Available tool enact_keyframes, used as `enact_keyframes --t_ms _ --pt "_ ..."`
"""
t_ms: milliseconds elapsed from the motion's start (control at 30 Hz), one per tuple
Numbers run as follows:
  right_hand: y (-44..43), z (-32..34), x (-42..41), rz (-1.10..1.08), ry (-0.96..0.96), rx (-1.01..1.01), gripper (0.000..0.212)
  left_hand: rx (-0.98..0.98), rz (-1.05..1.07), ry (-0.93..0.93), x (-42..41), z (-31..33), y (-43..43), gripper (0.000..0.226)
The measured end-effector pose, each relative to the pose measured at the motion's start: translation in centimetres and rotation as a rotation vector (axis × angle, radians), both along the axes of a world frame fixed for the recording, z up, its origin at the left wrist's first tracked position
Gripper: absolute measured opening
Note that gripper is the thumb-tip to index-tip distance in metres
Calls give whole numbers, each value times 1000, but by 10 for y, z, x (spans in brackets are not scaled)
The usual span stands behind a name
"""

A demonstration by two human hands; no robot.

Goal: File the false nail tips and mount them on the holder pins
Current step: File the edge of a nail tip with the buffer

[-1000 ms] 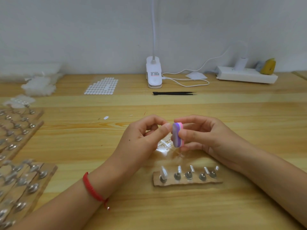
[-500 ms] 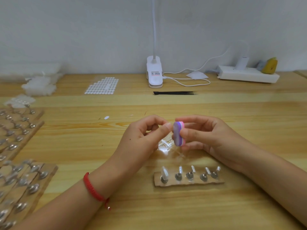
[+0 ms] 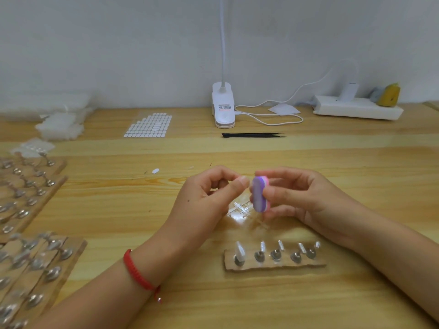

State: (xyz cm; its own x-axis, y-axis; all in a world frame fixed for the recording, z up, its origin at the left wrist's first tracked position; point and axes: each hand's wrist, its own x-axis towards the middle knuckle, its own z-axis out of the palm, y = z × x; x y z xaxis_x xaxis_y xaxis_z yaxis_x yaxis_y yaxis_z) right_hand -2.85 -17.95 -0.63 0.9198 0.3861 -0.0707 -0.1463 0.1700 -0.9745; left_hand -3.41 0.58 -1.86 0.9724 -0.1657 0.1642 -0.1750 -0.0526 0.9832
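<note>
My right hand (image 3: pixel 301 198) grips a small purple and pink nail file block (image 3: pixel 259 194) upright above the table. My left hand (image 3: pixel 206 198) pinches a clear nail tip between thumb and forefinger, pressed against the block's left edge; the tip itself is barely visible. Below the hands lies a clear plastic frame of nail tips (image 3: pixel 242 210). In front of it a cardboard strip holder (image 3: pixel 275 263) carries several metal pins. The leftmost pin bears a mounted nail tip (image 3: pixel 240 251); the other pins show only small clear tabs.
More cardboard holders with pins (image 3: pixel 31 264) fill the left side. A sheet of white adhesive dots (image 3: pixel 149 125), black tweezers (image 3: pixel 253 134), a clip lamp base (image 3: pixel 223 108) with cable, and a white power strip (image 3: pixel 358 110) sit at the back. White plastic bags (image 3: pixel 59 127) lie back left.
Both hands stay together at the same spot; the file block shifts slightly against the tip held in my left fingers.
</note>
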Motion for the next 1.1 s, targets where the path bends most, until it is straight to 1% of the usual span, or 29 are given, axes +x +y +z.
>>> enact_keyframes --t_ms 67,167,300,433,533,567,633,733,867,1000,1100 --pt "0 -1 0 -8 -11 -8 32 13 -16 -8 0 0 0 13" --pt "-1 -1 1 -72 7 57 30 30 -41 -16 -1 0 -2 14" --pt "2 -2 -1 4 -37 -44 34 -17 24 -5 1 -1 0 14" --pt "-1 -3 -1 -72 -28 28 33 -7 -41 -5 -2 0 -2 22" --pt "-1 -3 -5 11 -56 -62 34 -33 29 15 -1 1 0 14" --pt "0 -3 -5 8 -64 -70 36 -37 33 23 -1 1 0 13" --pt "-1 -3 -5 -36 -68 -34 35 -13 10 16 -2 2 -1 14" --pt "0 -2 -4 -56 -55 9 33 29 -46 -19 -4 3 -3 22" --pt "0 -3 -3 -74 -33 42 32 43 -71 -23 -4 3 -3 20" --pt "1 -4 -4 -52 -54 -1 34 7 -32 -11 -1 1 -2 15" --pt "1 -4 -3 -59 -49 3 34 61 -73 -9 -3 2 -2 18"
